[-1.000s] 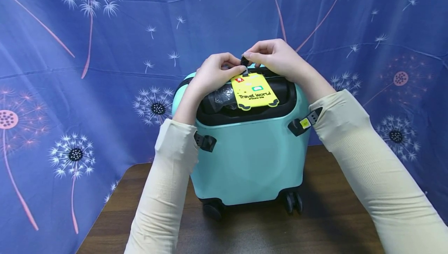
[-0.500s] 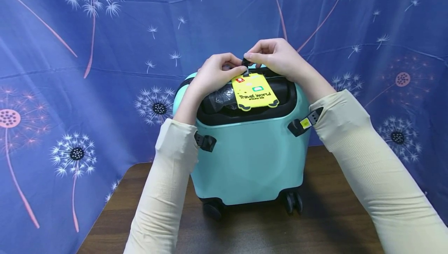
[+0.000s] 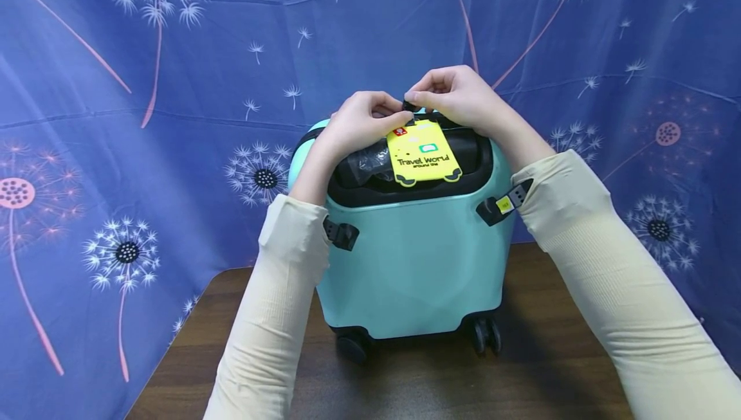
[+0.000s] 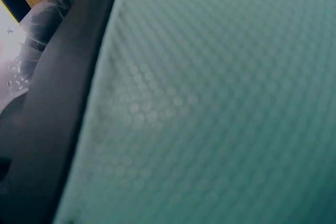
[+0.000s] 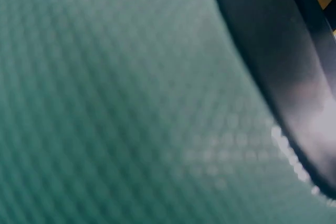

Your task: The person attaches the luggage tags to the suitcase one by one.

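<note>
A yellow luggage tag (image 3: 425, 153) printed "Travel World" lies over the black top recess of a turquoise suitcase (image 3: 411, 259), which stands upright on its wheels. My left hand (image 3: 356, 125) pinches the tag's black strap (image 3: 409, 106) near the tag's upper edge. Just above, my right hand (image 3: 457, 100) pinches the strap's upper part between thumb and fingers. Much of the strap is hidden by fingertips. Both wrist views show mostly the suitcase's textured shell (image 4: 210, 98) and black trim (image 5: 273, 51), blurred; neither clearly shows a hand.
Clear plastic wrap (image 3: 370, 161) covers part of the suitcase's black handle. The suitcase stands on a dark wooden table (image 3: 405, 384). Behind it hangs a blue cloth (image 3: 347, 34) with dandelion prints. Black wrist straps (image 3: 341, 235) sit at both cuffs.
My left hand has shifted slightly right, and the fingertips of both hands are a little closer together. Less of the strap shows between them. The tag has moved slightly to the right.
</note>
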Demonstrator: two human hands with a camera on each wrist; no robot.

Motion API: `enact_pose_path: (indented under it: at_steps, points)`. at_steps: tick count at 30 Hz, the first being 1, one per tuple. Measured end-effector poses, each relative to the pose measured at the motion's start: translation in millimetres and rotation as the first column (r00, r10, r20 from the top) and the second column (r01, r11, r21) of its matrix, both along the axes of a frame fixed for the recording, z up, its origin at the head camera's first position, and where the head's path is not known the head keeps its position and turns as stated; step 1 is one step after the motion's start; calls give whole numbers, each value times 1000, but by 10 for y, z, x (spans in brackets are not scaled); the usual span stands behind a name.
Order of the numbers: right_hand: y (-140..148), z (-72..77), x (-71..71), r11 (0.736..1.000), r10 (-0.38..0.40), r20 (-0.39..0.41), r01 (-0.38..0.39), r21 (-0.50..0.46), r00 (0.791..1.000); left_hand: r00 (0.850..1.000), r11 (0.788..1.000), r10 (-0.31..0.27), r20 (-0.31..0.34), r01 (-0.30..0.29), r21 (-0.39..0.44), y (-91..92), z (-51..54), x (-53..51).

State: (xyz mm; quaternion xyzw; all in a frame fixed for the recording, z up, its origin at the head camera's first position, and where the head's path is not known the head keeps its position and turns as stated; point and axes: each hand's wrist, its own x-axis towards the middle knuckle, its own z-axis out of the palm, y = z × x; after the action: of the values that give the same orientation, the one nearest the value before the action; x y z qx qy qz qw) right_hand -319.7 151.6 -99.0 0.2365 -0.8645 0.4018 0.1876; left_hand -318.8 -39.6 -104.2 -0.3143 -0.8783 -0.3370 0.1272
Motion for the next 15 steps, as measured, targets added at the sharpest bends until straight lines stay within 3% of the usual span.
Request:
enact_pose_path:
  at_steps: [8, 15]
  points:
    - [-27, 5, -6, 998, -56, -9, 56, 10, 998, 1000, 1000, 10, 5, -10, -20, 1, 4, 2]
    - [2, -7, 20, 999, 7, 47, -5, -41, 999, 1000, 1000, -11, 25, 10, 24, 1, -9, 11]
